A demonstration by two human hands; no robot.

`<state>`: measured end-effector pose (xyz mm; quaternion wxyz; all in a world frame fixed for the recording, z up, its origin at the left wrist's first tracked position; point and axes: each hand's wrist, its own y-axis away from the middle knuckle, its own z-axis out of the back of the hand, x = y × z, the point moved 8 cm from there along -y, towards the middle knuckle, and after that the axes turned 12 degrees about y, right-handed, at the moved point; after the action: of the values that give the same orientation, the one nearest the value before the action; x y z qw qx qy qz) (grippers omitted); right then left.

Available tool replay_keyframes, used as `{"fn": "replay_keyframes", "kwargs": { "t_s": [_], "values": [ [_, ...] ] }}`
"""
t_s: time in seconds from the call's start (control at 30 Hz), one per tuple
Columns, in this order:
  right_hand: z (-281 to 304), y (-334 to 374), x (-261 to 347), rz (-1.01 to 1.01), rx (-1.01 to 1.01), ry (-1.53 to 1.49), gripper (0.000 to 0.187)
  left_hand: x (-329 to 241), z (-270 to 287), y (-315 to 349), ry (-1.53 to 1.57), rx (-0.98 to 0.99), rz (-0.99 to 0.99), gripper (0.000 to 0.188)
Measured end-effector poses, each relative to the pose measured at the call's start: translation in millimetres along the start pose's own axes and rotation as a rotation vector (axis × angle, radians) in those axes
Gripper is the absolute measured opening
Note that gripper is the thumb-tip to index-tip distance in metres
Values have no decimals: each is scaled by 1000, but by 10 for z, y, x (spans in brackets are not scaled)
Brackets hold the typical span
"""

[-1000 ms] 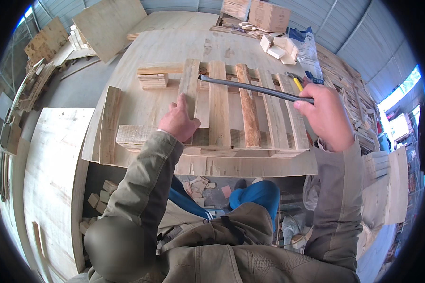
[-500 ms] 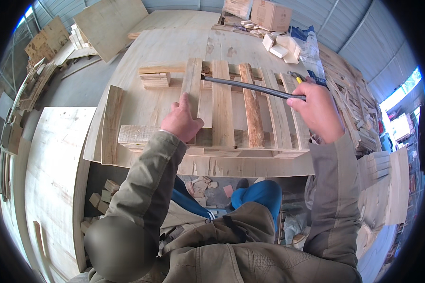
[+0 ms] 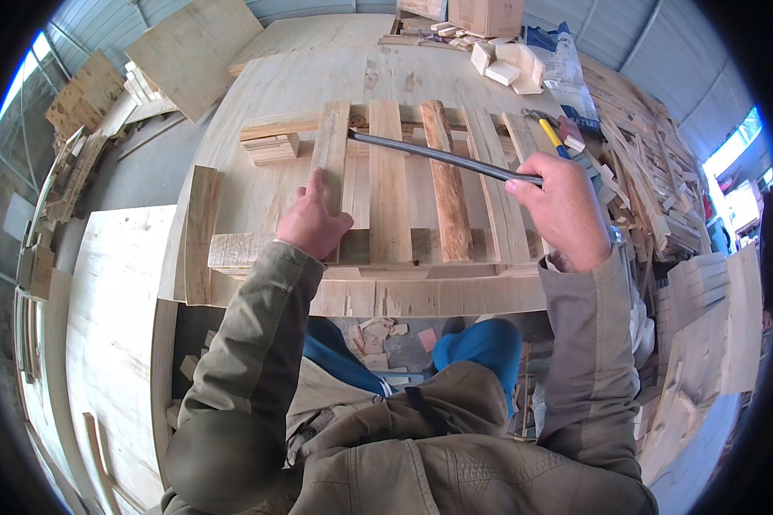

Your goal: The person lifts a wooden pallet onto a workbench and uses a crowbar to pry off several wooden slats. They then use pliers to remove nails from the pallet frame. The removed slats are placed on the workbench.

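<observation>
On the far left a loose pale wooden board (image 3: 201, 232) lies along the edge of the large plywood work table (image 3: 318, 69). Next to it, the left hand (image 3: 312, 225) presses flat on the leftmost pale wooden slat (image 3: 331, 146) of the half-built pallet frame (image 3: 386, 249), fingers together and extended along the grain, gripping nothing. A short stack of small wood offcuts (image 3: 272, 148) sits just beside that slat's far end. The long dark steel bar (image 3: 442, 157) crosses above 3 slats, its tip touching or nearly touching the first slat's upper part. The reddish-brown slat (image 3: 447, 189) lies under its middle. The right hand (image 3: 558, 206) wraps the bar's near end in a closed fist. A yellow-handled tool (image 3: 551, 133) lies beyond it on the table.

To do this well, I judge the left palm should hold the slat firmly down while the bar moves in small, controlled pushes, so the slat stays square to the crosspiece.
</observation>
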<state>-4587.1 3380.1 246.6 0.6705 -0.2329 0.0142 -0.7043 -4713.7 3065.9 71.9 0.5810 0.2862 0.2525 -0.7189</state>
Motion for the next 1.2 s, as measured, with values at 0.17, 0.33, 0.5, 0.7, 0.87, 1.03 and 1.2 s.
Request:
{"fn": "replay_keyframes", "kwargs": {
  "t_s": [0.17,0.33,0.5,0.7,0.87,1.03,1.2],
  "values": [
    [-51,51,-89,-54,6,-69,21,3,-1,-3,-22,-4,-7,102],
    [-187,102,-335,-38,3,-142,15,-21,16,10,-42,-12,2,102],
    [-654,396,-611,-175,38,-265,16,-45,33,46,-3,-57,-50,102],
    [-657,423,-729,-154,-23,-331,16,-65,41,15,4,-14,-19,103],
    [-738,479,-655,-186,45,-335,13,-115,77,50,-5,-49,-48,104],
    [-578,429,-558,-150,1,-291,14,-86,70,37,-4,-37,-33,102],
    [-391,335,-350,-145,50,-223,17,-70,96,43,57,-71,-43,97]
  ]
}}
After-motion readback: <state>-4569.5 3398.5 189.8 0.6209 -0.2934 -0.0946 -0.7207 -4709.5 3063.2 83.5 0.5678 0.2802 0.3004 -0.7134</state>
